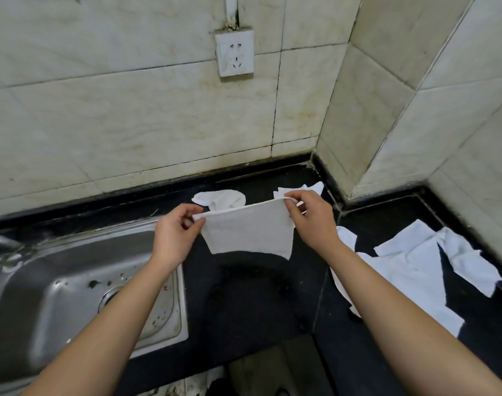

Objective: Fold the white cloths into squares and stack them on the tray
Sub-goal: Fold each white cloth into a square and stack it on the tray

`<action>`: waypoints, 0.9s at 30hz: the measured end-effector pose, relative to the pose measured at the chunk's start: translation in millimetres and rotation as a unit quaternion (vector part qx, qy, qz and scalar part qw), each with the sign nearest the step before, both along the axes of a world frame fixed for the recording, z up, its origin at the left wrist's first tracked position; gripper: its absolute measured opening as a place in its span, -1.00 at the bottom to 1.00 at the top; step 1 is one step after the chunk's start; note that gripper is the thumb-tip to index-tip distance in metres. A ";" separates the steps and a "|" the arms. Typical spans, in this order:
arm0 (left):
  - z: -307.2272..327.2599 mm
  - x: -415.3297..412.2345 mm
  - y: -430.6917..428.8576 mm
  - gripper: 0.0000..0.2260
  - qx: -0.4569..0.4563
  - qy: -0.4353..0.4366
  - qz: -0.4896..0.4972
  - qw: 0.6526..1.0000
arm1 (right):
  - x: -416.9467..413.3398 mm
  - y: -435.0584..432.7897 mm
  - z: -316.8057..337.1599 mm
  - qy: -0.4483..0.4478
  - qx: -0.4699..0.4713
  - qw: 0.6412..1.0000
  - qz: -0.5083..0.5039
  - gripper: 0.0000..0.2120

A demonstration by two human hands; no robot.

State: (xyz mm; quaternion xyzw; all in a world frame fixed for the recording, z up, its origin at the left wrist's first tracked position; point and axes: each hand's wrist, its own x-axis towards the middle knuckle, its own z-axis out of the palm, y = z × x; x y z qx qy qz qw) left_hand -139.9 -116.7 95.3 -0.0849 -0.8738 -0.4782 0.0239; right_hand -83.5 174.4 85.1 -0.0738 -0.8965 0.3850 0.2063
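White cloth point(248, 230) over black tabletop point(244, 295) right of the sink point(58, 295), tiled wall point(129, 124) behind, hangs flat, left hand point(174, 234) and right hand point(309, 217) pinching its top corners.

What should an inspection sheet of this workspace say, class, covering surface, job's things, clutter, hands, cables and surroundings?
Surface: black counter, dark and speckled.
Job's things: held cloth hangs above the counter; loose cloths lie spread at the right; crumpled cloth lies near the wall; no tray in view.
Clutter: dark specks in the sink.
Hands: left hand and right hand each pinch a top corner of the held cloth.
Cables: nothing seen.
Surroundings: tiled walls, socket, tap at the left edge.
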 end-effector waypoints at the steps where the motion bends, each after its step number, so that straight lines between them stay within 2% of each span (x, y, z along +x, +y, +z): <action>1: 1.8 -0.4 1.2 -0.86 -0.006 0.004 -0.001 1.000 | -1.0 -1.2 -0.8 0.003 -0.001 1.000 -0.002 -0.86; 7: 12.9 -5.6 4.4 -0.87 0.027 0.093 0.039 0.995 | 8.2 -10.1 0.9 0.044 -0.009 0.999 0.014 -0.88; 11: -11.1 18.8 -9.3 -0.83 -0.092 0.165 -0.002 0.982 | 32.0 -18.7 -26.7 0.007 0.013 1.000 0.026 -0.89; 13: -37.3 36.6 -22.3 -0.81 -0.145 0.144 -0.036 0.978 | 49.4 -24.0 -49.6 -0.039 0.034 0.998 0.042 -0.87; 16: -87.2 68.8 -45.6 -0.78 -0.221 0.088 -0.126 0.963 | 82.8 -33.0 -87.6 -0.164 0.065 0.979 0.097 -0.82; 19: -129.3 97.2 -66.2 -0.78 -0.305 0.014 -0.195 0.932 | 111.0 -40.5 -118.9 -0.308 0.114 0.931 0.162 -0.77; 21: -148.6 113.7 -74.0 -0.76 -0.344 -0.008 -0.229 0.911 | 124.7 -44.2 -133.5 -0.368 0.148 0.898 0.192 -0.75; 24: -165.0 130.6 -79.3 -0.75 -0.361 -0.014 -0.289 0.887 | 139.5 -46.0 -146.7 -0.376 0.180 0.884 0.212 -0.74; 27: -170.1 134.7 -81.9 -0.82 -0.339 -0.045 -0.278 0.898 | 139.6 -44.4 -149.6 -0.387 0.170 0.880 0.216 -0.75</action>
